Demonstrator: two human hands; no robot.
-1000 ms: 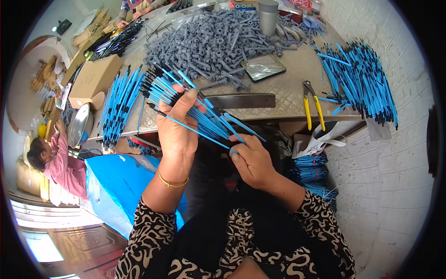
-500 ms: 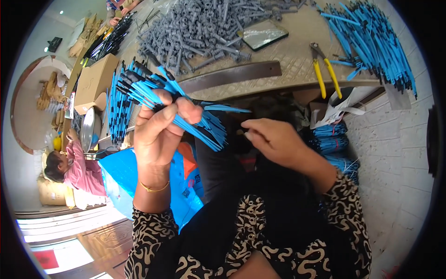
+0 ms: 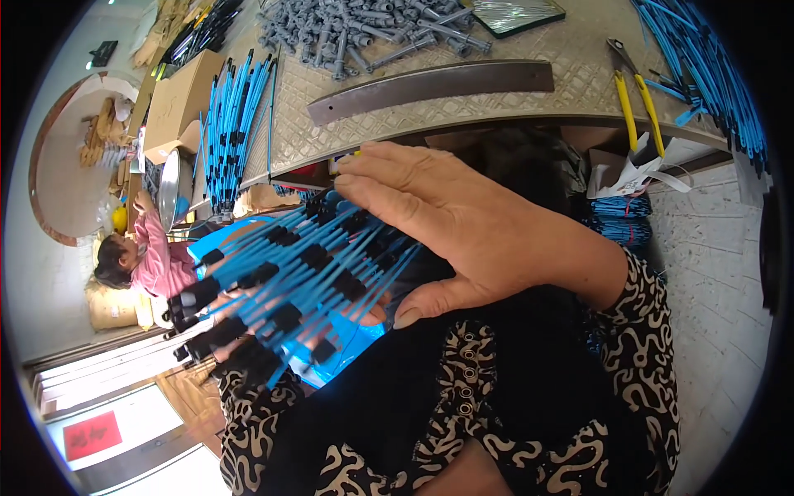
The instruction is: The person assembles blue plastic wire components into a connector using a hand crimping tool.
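Note:
A loose bundle of thin blue rods (image 3: 289,258) with black sleeves slants in front of my chest, its near-left end blurred. My left hand (image 3: 372,309) is closed around it from beneath, mostly hidden by the rods, with a few fingers showing past them. At the bundle's far-right end lies my right hand (image 3: 471,215), fingers stretched out together and thumb apart. Its palm faces the rod ends and seems to touch them; it grips nothing.
On the table are a curved dark metal strip (image 3: 430,91), a heap of grey plastic parts (image 3: 331,33), yellow-handled pliers (image 3: 637,99) and more blue rods (image 3: 236,124). A cardboard box (image 3: 178,107) stands at the left. A person in pink (image 3: 157,256) sits beyond.
My left hand has lowered and tilted the bundle, so its black-sleeved end now points near-left. My right hand has come over to the rods' other end, fingers straightened. The view has shifted.

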